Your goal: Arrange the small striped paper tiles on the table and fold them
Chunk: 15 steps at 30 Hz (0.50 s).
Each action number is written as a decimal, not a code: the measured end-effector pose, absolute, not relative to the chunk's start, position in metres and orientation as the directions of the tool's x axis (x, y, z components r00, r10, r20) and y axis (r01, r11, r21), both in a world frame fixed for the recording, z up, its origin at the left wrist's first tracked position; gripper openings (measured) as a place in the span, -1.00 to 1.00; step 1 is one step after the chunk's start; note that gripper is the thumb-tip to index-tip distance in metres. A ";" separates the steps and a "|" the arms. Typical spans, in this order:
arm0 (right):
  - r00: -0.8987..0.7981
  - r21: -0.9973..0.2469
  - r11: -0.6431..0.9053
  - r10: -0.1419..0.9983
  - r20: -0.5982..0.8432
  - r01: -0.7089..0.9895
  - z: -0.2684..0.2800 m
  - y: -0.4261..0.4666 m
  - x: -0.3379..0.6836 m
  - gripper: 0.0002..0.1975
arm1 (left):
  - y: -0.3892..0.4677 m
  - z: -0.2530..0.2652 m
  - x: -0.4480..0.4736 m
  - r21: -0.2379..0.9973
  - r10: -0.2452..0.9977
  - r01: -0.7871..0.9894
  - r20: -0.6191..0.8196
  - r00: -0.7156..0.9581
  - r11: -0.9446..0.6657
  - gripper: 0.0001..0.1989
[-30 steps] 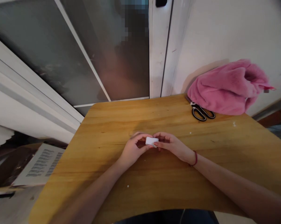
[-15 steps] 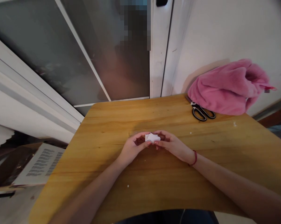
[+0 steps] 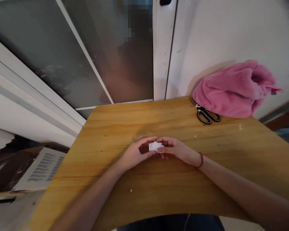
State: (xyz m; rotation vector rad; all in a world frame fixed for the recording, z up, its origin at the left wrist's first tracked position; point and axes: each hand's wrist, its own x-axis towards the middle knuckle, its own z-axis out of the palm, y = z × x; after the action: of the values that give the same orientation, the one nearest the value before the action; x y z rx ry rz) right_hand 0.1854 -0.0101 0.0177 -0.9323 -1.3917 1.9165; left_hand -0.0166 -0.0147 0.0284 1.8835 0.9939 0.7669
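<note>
A small stack of white paper pieces, its layers unevenly lined up, is held just above the wooden table. My right hand pinches it from the right, thumb on top and fingers beneath and behind. Around the left side curves my left hand, its thumb and forefinger apart. Their tips come close to the stack's front and back edges; whether they touch it I cannot tell. A red cord bracelet circles my right wrist.
Black-handled scissors lie at the back right, partly under a pink plush cloth against the wall. White paper scraps dot the tabletop. Beyond the back edge stands a frosted glass door. At lower left is an open cardboard box.
My left thumb has come off the top of the paper stack, and that hand has spread wider. My right hand keeps its pinch. The view has shifted slightly.
</note>
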 end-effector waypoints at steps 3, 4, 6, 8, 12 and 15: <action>-0.584 -0.959 -0.278 0.787 -0.199 -0.048 0.018 -0.010 0.185 -0.70 | -0.016 0.031 -0.015 0.858 0.849 0.378 0.117 0.515 -0.347 -0.70; -0.581 -0.957 -0.288 0.787 -0.208 -0.047 0.018 -0.010 0.185 -0.70 | -0.017 0.032 -0.015 0.859 0.853 0.383 0.111 0.510 -0.340 -0.72; -0.572 -0.951 -0.307 0.788 -0.227 -0.046 0.018 -0.010 0.185 -0.71 | -0.018 0.033 -0.014 0.868 0.861 0.374 0.109 0.497 -0.325 -0.72; -0.563 -0.949 -0.313 0.792 -0.236 -0.043 0.018 -0.011 0.185 -0.72 | -0.019 0.033 -0.014 0.877 0.859 0.359 0.108 0.501 -0.320 -0.73; -0.559 -0.955 -0.297 0.797 -0.231 -0.029 0.015 -0.011 0.184 -0.73 | -0.020 0.034 -0.013 0.870 0.845 0.350 0.130 0.518 -0.348 -0.76; -0.588 -0.961 -0.276 0.779 -0.215 -0.014 0.013 -0.010 0.184 -0.72 | -0.022 0.033 -0.011 0.856 0.827 0.337 0.169 0.536 -0.393 -0.73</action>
State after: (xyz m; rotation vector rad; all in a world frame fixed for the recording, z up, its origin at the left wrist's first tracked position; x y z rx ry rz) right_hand 0.1841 -0.0102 0.0128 -0.9627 -1.4330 1.9156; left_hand -0.0113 -0.0223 0.0334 1.9627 0.9448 0.7659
